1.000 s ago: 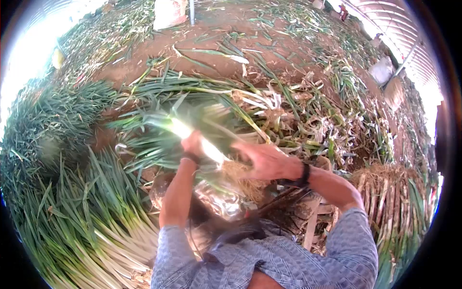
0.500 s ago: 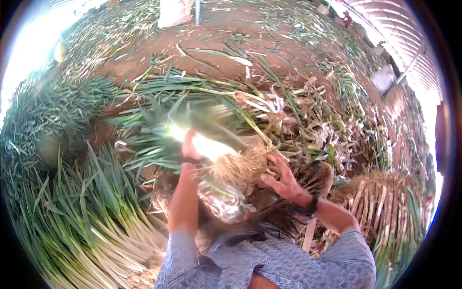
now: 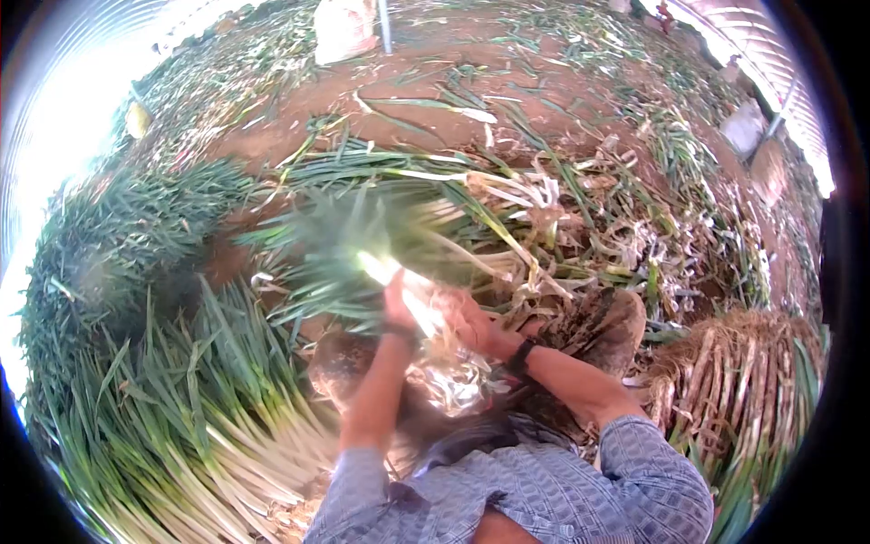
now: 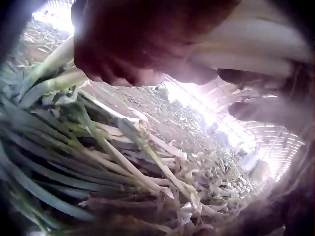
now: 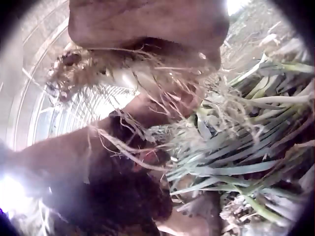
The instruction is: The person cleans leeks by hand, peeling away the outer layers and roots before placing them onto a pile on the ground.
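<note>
My left hand (image 3: pixel 399 304) grips a bundle of green onions (image 3: pixel 419 292) by its white stalks, the leaves fanning up and left. In the left wrist view the curled fingers of the left hand (image 4: pixel 142 44) wrap the pale stalks (image 4: pixel 246 44). My right hand (image 3: pixel 473 325) is at the root end of the bundle, close beside the left. The right wrist view shows the right hand (image 5: pixel 147 29) over the stringy roots (image 5: pixel 162 83), its fingers bent about the root end; the fingertips are partly hidden.
Long green onions (image 3: pixel 245 453) lie in a pile at the lower left, others with roots (image 3: pixel 739 372) at the right. Loose leaves and peelings (image 3: pixel 634 236) cover the soil ahead. A shoe (image 3: pixel 603 331) stands right of the hands; a pale sack (image 3: pixel 344 32) is farther off.
The right hand has moved left from beside the roots onto the root end, near the left hand. The root end, earlier spread out in view, is now mostly covered.
</note>
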`<state>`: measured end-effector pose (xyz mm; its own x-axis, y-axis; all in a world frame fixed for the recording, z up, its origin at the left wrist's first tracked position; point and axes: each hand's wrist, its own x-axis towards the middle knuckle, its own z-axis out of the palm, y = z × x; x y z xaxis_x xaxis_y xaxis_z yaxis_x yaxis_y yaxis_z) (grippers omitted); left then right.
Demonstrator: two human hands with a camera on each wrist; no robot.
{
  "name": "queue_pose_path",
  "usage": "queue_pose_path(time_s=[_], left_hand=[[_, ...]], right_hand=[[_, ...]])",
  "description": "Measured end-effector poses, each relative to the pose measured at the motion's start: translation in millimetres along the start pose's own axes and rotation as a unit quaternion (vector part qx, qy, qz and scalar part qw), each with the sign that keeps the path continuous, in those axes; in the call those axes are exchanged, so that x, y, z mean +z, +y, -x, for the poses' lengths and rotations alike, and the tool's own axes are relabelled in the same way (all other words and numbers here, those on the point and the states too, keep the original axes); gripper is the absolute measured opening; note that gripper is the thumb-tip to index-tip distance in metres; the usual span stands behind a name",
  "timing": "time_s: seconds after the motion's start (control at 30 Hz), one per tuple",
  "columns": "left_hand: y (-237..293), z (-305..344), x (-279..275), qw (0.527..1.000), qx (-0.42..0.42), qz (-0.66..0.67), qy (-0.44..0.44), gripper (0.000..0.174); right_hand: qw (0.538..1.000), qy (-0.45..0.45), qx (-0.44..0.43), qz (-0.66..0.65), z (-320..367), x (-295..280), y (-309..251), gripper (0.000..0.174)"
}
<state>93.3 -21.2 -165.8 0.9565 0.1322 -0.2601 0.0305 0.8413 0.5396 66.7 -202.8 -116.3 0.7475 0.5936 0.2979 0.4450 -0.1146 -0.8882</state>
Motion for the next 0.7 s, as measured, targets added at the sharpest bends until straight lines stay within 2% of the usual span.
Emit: queue_pose_path(time_s=[0.03,0.07,0.1,0.13,0.17,0.2,0.23,0.27,0.3,0.33,0.37,0.4,0.43,0.47,0.5,0.53,0.57,0.6,0.63,0.67,0.7], left_hand=[[8,8,10,0.999,-0.042,0.002,-0.014,0.024],[17,19,18,0.997,-0.076,0.005,-0.02,0.02],[-7,0,-19,0.987,0.092,-0.12,-0.053,0.019],[-14,-8,-37,0.982,0.106,-0.149,-0.041,0.018],[-21,-15,-54,0.977,0.119,-0.177,-0.029,0.018],[-7,-10,-41,0.996,-0.016,-0.088,0.011,0.019],[5,1,-26,0.982,0.004,-0.18,0.053,0.027],[16,12,-8,0.958,0.018,-0.27,0.092,0.036],[28,24,-2,0.981,0.023,-0.192,0.015,0.036],[31,13,-11,0.989,-0.013,-0.144,0.006,0.037],[32,11,-24,0.951,0.133,-0.28,-0.014,0.038],[36,23,-22,0.953,0.125,-0.277,-0.018,0.038],[41,36,-18,0.954,0.118,-0.273,-0.021,0.038],[57,55,15,0.99,-0.041,-0.133,-0.017,0.037],[59,58,5,0.992,-0.079,-0.1,-0.026,0.037],[61,61,-5,0.99,-0.117,-0.067,-0.032,0.039],[91,95,42,0.978,-0.162,-0.133,0.002,0.039],[88,96,10,0.934,-0.016,-0.346,-0.093,0.041],[93,111,13,0.937,-0.04,-0.33,-0.105,0.041],[97,127,18,0.94,-0.065,-0.315,-0.116,0.041],[102,143,22,0.942,-0.089,-0.299,-0.126,0.041]], right_hand=[[0.996,-0.024,-0.049,0.073,9,3,1,0.046],[0.999,-0.022,0.021,0.037,15,7,-4,0.044],[0.998,0.0,0.064,0.011,19,11,-31,0.037],[0.994,0.024,0.105,-0.017,23,13,-59,0.032],[0.981,-0.06,-0.007,0.186,31,1,-57,0.028],[0.987,-0.086,0.033,0.132,39,-7,-79,0.024],[0.97,-0.162,0.075,0.163,53,-18,-87,0.021],[0.933,-0.32,0.154,0.054,86,-22,-74,0.022],[0.889,-0.436,0.134,-0.03,87,-30,-104,0.023],[0.82,-0.545,0.128,-0.117,87,-37,-134,0.024],[0.881,-0.46,0.078,-0.08,80,-45,-143,0.024],[0.928,-0.368,0.031,-0.043,76,-50,-147,0.026],[0.947,-0.29,0.095,-0.105,51,-55,-149,0.031],[0.955,-0.196,0.155,-0.16,20,-66,-147,0.037],[0.977,-0.143,0.134,-0.086,2,-73,-105,0.04],[0.979,-0.114,0.159,-0.056,-19,-69,-79,0.042],[0.979,-0.085,0.185,-0.028,-39,-66,-53,0.045],[0.962,-0.083,0.257,-0.045,-58,-47,-55,0.045],[0.909,-0.101,0.33,-0.234,-66,-25,-43,0.044],[0.814,-0.123,0.388,-0.414,-72,-1,-30,0.044],[0.798,-0.147,0.281,-0.511,-71,24,-24,0.048]])
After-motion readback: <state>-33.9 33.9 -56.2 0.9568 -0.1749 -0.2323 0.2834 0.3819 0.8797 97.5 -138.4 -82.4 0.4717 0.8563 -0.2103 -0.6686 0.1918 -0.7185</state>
